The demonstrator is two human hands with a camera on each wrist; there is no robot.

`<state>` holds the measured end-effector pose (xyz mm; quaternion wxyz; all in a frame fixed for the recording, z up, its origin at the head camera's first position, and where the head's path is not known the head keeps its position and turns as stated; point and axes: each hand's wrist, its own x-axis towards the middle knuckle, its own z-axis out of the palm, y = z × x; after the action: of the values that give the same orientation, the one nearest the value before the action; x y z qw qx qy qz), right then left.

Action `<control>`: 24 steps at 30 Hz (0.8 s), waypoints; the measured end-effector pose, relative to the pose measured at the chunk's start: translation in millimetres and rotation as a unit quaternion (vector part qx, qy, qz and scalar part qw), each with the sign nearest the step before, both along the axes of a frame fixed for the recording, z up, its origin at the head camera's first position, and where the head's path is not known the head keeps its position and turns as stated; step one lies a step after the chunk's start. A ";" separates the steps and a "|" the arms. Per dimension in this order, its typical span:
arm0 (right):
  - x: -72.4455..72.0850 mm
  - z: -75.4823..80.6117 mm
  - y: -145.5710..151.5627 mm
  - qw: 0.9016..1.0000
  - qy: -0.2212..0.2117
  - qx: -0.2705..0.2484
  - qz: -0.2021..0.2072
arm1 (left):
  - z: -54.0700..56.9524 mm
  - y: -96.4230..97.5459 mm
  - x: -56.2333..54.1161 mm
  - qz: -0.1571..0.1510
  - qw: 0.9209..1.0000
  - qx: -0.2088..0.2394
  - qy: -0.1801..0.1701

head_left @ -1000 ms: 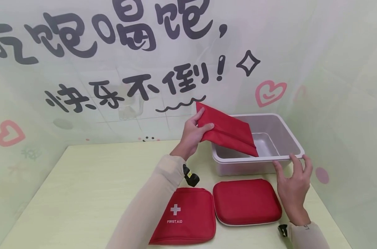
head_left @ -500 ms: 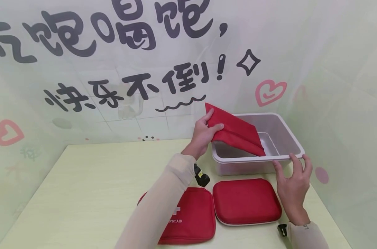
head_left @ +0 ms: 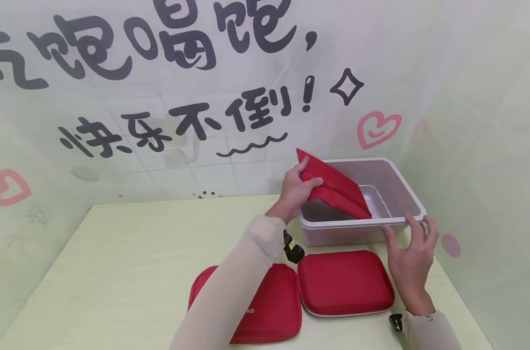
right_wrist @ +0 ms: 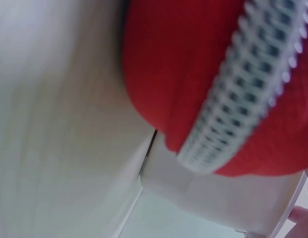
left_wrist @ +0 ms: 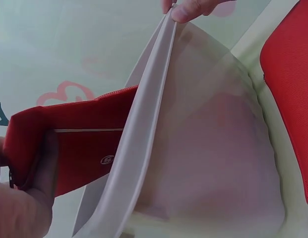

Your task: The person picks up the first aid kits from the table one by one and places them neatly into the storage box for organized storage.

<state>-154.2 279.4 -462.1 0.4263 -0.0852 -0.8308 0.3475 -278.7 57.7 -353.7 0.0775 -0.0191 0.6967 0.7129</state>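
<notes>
A flat red fabric pouch (head_left: 337, 189) slants down to the right, its lower end inside the silvery plastic bin (head_left: 350, 237). My left hand (head_left: 294, 190) grips the raised end, thumb on the near face. The left wrist view shows a seam and a small round logo on the pouch (left_wrist: 84, 153). At the bin's front right corner, my right hand (head_left: 410, 257) pinches the rim between thumb and fingers. Just left of that hand lies a red hard-shell case (head_left: 345, 284). A red soft first aid bag (head_left: 280, 304) is partly covered by the left sleeve.
All of this is on a pale yellow table (head_left: 129, 262). A printed wall sheet (head_left: 247, 170) rises behind the bin, and another wall panel (head_left: 488, 218) stands close on its right. The right wrist view is filled mostly by the case's white zipper (right_wrist: 243, 89).
My left hand has carried the pouch rightward and slightly down, over the bin. The left sleeve now covers more of the first aid bag's lettering. My right hand keeps its place on the rim.
</notes>
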 end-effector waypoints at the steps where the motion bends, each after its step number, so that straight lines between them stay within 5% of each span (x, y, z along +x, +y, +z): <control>1: -0.3 0.0 0.3 1.000 0.003 0.000 0.001 | -0.4 1.4 0.0 0.001 1.000 -0.008 -0.001; 13: -0.8 0.7 2.2 1.000 -0.002 -0.003 0.006 | -6.6 18.6 -1.7 0.000 0.999 -0.045 -0.010; 24: -1.7 -1.1 4.3 1.000 -0.002 -0.001 0.007 | -12.0 29.8 1.4 -0.038 0.997 -0.067 -0.019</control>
<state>-156.0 283.6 -463.2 0.4222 -0.0802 -0.8320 0.3509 -277.3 87.4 -365.7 0.1167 -0.0113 0.7418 0.6603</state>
